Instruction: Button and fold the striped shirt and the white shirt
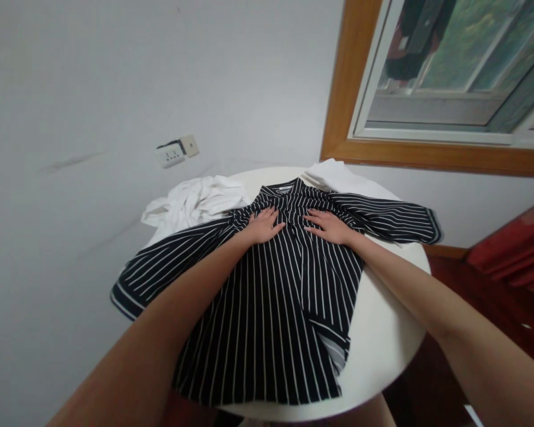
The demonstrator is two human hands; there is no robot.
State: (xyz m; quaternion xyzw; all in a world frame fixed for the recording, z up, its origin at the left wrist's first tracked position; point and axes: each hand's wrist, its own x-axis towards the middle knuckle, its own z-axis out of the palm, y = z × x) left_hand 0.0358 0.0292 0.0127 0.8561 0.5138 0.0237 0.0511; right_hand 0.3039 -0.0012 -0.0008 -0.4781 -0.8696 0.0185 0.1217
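A black shirt with white stripes [267,308] lies spread over a round white table [387,314], its collar toward the wall and its hem at the near edge. Both sleeves reach out sideways past the tabletop. My left hand [263,226] rests flat on the upper chest, fingers spread. Across from it, my right hand [328,226] presses flat on the other side of the chest, fingers also apart. Fabric is bunched near the shoulders around both hands. At the lower right the hem is folded, showing a paler inner side.
Crumpled white cloth [196,201] sits at the table's back left, and a folded white cloth [349,179] at the back right. Behind stands a wall with a socket [171,155]. A wood-framed window [427,151] is at upper right; red fabric [516,249] hangs below it.
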